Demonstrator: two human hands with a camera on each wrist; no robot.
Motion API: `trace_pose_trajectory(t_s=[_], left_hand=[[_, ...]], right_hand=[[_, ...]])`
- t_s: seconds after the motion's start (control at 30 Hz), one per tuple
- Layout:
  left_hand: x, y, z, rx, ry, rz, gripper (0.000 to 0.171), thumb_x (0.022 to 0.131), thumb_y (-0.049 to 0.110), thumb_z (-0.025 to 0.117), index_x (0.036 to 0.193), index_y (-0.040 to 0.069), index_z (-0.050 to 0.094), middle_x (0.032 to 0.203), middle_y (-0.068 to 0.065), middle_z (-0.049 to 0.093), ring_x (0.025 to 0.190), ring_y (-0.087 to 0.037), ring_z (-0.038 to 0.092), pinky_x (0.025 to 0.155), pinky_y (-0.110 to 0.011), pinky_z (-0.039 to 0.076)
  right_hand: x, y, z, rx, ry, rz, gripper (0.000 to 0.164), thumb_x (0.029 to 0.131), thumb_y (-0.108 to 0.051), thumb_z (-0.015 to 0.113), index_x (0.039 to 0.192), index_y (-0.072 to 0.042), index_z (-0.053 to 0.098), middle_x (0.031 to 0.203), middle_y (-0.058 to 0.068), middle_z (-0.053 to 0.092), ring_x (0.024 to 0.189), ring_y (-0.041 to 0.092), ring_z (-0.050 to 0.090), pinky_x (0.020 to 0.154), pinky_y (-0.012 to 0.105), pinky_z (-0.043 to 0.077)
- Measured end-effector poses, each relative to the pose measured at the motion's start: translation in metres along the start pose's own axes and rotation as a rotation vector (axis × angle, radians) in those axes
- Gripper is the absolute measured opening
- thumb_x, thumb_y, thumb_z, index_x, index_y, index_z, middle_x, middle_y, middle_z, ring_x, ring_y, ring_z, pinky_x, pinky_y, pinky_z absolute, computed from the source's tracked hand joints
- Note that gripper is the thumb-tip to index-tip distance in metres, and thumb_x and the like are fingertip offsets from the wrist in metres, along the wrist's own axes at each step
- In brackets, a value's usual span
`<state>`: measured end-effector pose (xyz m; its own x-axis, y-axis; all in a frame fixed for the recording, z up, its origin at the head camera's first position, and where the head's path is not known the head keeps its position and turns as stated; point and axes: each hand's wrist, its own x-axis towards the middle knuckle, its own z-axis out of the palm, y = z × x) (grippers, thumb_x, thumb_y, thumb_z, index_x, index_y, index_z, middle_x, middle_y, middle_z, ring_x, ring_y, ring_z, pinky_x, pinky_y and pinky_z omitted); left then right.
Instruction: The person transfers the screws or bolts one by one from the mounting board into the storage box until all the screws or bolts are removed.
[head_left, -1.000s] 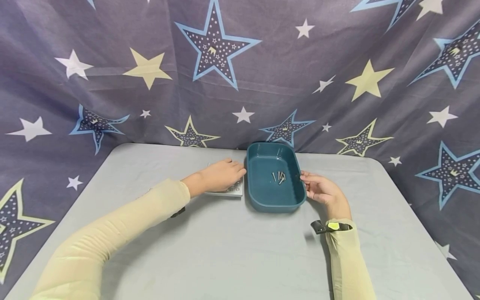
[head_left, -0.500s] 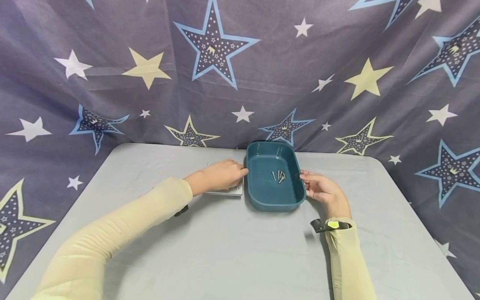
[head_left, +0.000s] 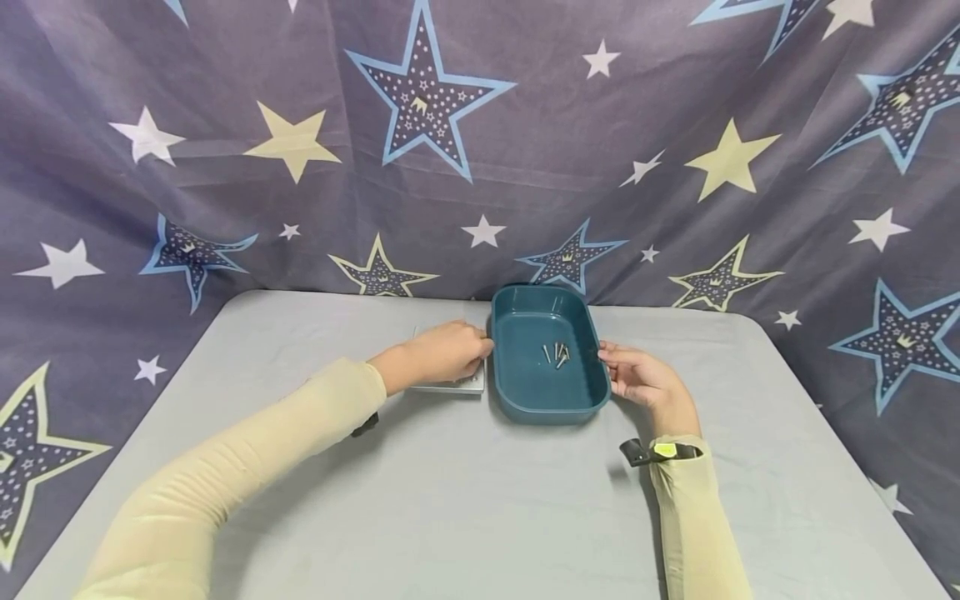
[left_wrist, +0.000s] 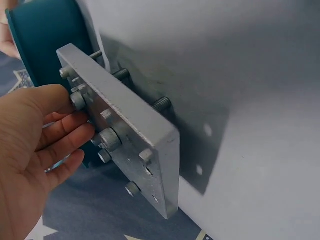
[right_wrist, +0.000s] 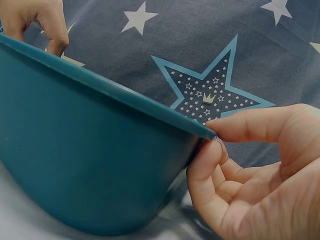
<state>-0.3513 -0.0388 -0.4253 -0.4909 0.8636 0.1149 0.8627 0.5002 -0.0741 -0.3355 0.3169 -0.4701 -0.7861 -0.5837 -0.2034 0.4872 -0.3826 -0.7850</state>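
A silver metal plate (left_wrist: 127, 120) with several socket-head bolts stuck through it stands left of a teal plastic bin (head_left: 536, 387). My left hand (head_left: 444, 352) reaches over the plate from the left, covering much of it in the head view. Up close, its curled fingers (left_wrist: 65, 127) and thumb pinch the round head of a bolt (left_wrist: 78, 100) near the plate's end by the bin. On the far side, my right hand (head_left: 643, 379) holds the bin's right rim between thumb and fingers (right_wrist: 207, 165). Several loose screws (head_left: 559, 354) lie on the bin's floor.
Plate and bin stand near the back edge of a table (head_left: 465, 500) covered in pale cloth. Behind it hangs a dark curtain (head_left: 547, 133) printed with stars. A black strap (head_left: 663, 452) circles the right wrist.
My left hand's fingers, stretched out over the plate earlier, have curled down onto a bolt at its right end. The right hand, the bin and its screws stay as they were.
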Motion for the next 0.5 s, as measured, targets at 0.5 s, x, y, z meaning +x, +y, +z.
trace_pose_trajectory(t_s=[0.5], left_hand=[[0.0026, 0.0022, -0.0009, -0.107, -0.023, -0.127, 0.008, 0.084, 0.002, 0.069, 0.088, 0.008, 0.071, 0.088, -0.005, 0.071, 0.082, -0.020, 0.069, 0.079, -0.034, 0.058]], right_hand=[[0.0003, 0.0006, 0.0002, 0.003, 0.010, -0.006, 0.039, 0.107, 0.001, 0.024, 0.109, -0.009, 0.062, 0.093, -0.001, 0.071, 0.083, 0.009, 0.066, 0.074, 0.023, 0.056]])
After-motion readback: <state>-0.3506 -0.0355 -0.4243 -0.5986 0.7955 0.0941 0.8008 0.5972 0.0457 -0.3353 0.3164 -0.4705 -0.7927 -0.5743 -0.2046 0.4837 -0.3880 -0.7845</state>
